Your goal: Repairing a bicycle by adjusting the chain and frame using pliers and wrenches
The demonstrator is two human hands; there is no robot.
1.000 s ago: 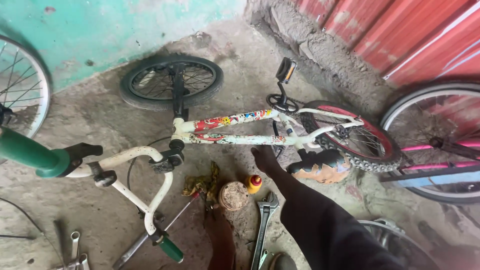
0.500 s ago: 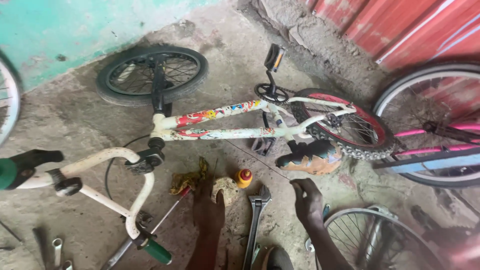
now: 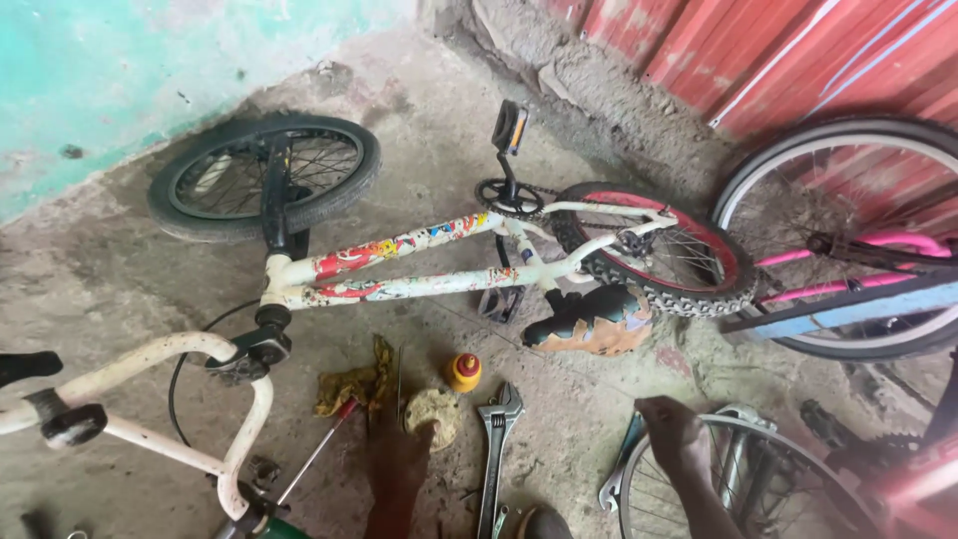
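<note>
At five o'clock, loose wheel [image 3: 768, 431]: lies low beside the bicycle, its spokes and rim partly cut off by the view's edge.
Right hand [image 3: 679, 434]: rests on the wheel's upper rim; whether the fingers are clenched or relaxed cannot be told.
Left hand: not clearly shown; a dark limb [image 3: 397, 479] sits at six o'clock, fingers unreadable.
Handling: probably light and stiff; thin spokes bend easily, so hold the rim or hub.
Children's bicycle [image 3: 399, 269]: centre, on its side; scuffed white tubing, knobbly tyre, torn saddle [image 3: 589, 319].
Adjustable wrench [image 3: 496, 449]: six o'clock, bare steel on rough concrete.
Rag [image 3: 349, 384]: seven o'clock, yellow, crumpled.
</note>
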